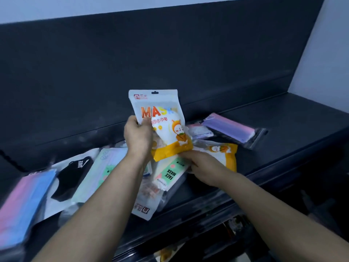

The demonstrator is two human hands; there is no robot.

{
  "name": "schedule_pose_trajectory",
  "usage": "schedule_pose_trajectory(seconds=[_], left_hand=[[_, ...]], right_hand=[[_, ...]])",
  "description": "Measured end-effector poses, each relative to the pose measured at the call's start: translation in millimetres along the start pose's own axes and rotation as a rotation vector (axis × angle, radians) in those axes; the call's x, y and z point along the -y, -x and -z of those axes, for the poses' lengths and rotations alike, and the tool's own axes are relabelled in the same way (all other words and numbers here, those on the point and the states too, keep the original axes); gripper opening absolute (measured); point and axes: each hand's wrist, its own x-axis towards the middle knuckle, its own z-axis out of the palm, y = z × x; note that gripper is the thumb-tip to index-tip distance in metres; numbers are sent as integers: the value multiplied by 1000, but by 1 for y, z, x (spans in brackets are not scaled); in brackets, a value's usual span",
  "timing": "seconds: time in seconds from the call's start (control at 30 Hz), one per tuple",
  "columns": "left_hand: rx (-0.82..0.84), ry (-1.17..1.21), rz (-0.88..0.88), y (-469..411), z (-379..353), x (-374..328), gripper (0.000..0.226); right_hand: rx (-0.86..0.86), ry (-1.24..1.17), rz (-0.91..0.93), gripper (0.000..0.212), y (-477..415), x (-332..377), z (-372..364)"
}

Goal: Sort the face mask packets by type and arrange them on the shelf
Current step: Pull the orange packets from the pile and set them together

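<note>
While the left hand (138, 136) grips the orange cartoon packet (162, 125) upright over mid-shelf (283, 118) and the right hand (200, 165) pinches its lower edge, the person should lay it squarely on the matching packet (224, 154) toward the right.

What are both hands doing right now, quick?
Left hand: holding the MASK packet.
Right hand: fingers at that packet's bottom; grip cannot be told.

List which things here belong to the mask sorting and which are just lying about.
Job: MASK packet, left hand, right hand, orange packet, FACE MASK packet, purple packet, black packet, pink-blue packet, pastel packet, shelf.
Lying about: back panel, wall, clutter below.
</note>
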Motion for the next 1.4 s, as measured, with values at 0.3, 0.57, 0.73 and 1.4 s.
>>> schedule_pose_trajectory(seconds=[0.3,0.57,0.73,1.4], left_hand=[[-28,15,-34,0,10,8,15],[63,36,-45,3,0,14,10],[117,65,-20,12,-15,12,10],[-64,-10,94,51,9,17,8]], right_hand=[[-369,344,-629,84,31,-21,30],[-704,-22,-751,72,53,-14,42],[-524,475,-866,72,81,-12,30],[-107,431,-731,95,58,-36,69]])
